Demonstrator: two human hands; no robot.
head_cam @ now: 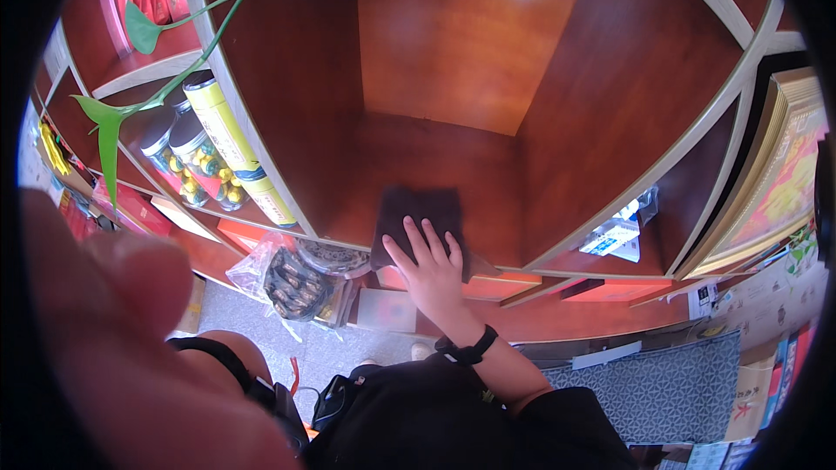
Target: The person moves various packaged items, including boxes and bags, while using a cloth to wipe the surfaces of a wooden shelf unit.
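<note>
My right hand, with a black band on its wrist, lies palm down with spread fingers on a dark brown cloth. The cloth rests at the front edge of a wooden shelf compartment, and part of it hangs over the pale edge strip. No finger is seen curled around the cloth. At the left, very near the camera, my left hand shows as a large blur. Its fingers cannot be made out.
Left of the compartment stand yellow canisters and jars of wrapped pieces. A plant stem hangs across that side. Below are a bagged bundle and a flat box. Framed pictures stand at right, near a patterned grey surface.
</note>
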